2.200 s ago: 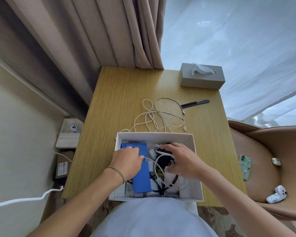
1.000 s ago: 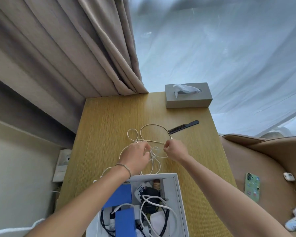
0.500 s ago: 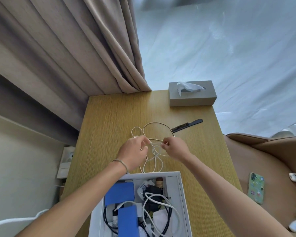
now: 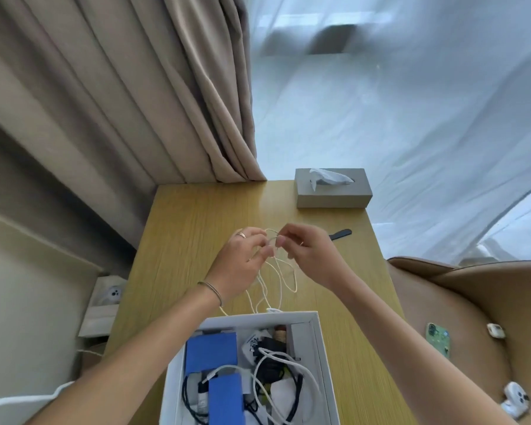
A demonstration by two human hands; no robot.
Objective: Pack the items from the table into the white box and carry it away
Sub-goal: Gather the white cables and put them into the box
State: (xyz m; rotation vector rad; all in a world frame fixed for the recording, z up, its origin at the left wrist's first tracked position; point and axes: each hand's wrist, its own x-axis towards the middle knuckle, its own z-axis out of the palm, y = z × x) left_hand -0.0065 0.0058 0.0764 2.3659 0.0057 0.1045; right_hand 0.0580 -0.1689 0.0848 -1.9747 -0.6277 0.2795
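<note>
Both hands up over the tabletop (image 4: 184, 228), fingertips nearly meeting. Left hand (image 4: 239, 265) fingers pinched shut on the white cable (image 4: 281, 280); right hand (image 4: 310, 256) fingers pinched on the same cable just beside them. Cable loops hang down from the pinch, lower end trailing on the tabletop just past the far rim of the white box (image 4: 325, 363). Box sits at the near edge, open, already holding two blue packs (image 4: 211, 349), black and white cords, some small bits I can't make out. Black flat tool (image 4: 341, 234) on the tabletop behind my right hand, partly hidden. Grey tissue box (image 4: 333, 194) at the far right corner.
</note>
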